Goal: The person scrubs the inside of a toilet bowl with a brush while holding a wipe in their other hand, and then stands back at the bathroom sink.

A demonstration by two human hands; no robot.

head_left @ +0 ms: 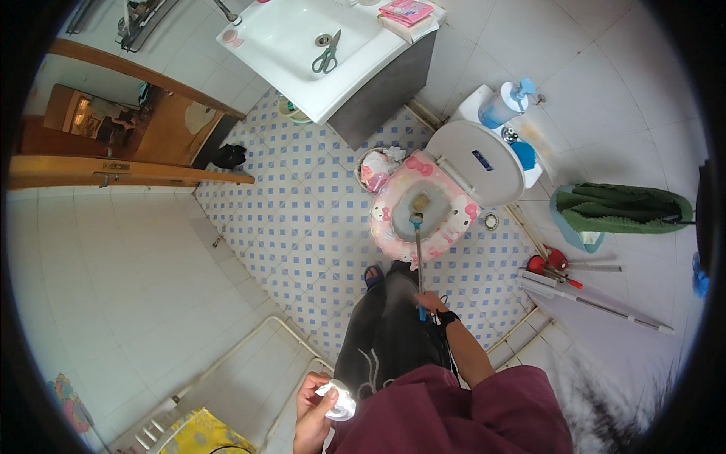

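My right hand point(432, 303) is closed round the blue-ended handle of a long, thin toilet brush point(419, 253). The brush slants forward over the toilet, and its small head lies at the bowl's opening. A pink patterned padded seat cover point(389, 208) rings the bowl, and the white lid point(495, 163) stands raised behind it. Something brownish point(421, 203) shows inside the bowl, too small to name. At the lower edge, my left hand point(311, 405) pinches a white crumpled piece, like tissue point(342, 402), held low beside my body, away from the toilet.
Left of the toilet sits a small bin point(376, 168) with a liner. Scissors point(327, 59) lie in the white sink point(291, 30). A pump bottle point(503, 106) stands on the tank. Green towels point(620, 206) hang at right above a white-handled tool point(597, 303). A wooden door point(128, 172) juts in at left.
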